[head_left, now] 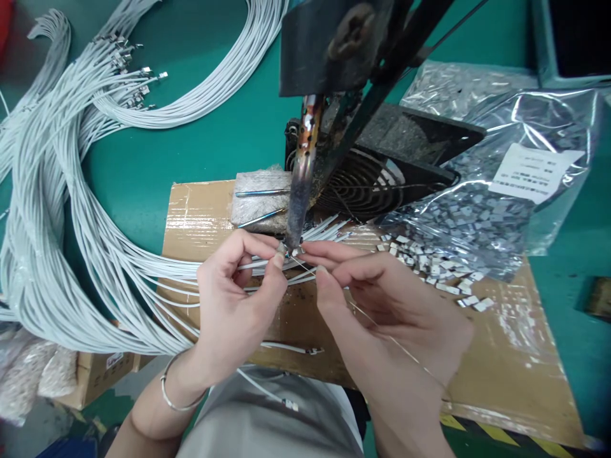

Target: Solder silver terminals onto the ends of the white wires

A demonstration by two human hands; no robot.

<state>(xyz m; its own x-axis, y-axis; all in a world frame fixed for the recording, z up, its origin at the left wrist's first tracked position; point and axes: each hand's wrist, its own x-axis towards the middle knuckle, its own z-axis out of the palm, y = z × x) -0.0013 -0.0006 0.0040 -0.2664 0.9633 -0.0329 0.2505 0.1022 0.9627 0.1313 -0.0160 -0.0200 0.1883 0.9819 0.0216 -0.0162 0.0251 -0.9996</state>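
My left hand (241,305) is closed, pinching a small metal terminal (285,249) between thumb and forefinger, right beneath the soldering iron (301,184). The iron hangs almost upright, and its dark tip meets or nearly meets the terminal; I cannot tell which. Thin solder wire (409,353) runs across my right hand (386,318), whose thumb and fingers are closed on it. The wire's front end reaches toward the tip. White cables (179,272) pass under my left hand, and several cable ends lie behind both hands.
A cardboard sheet (506,356) covers the green table (138,165). Behind the iron stands a black fan (367,184). Loose metal pieces (429,261) lie at right beside a plastic bag (477,210) of them. A large white cable bundle (38,254) fills the left.
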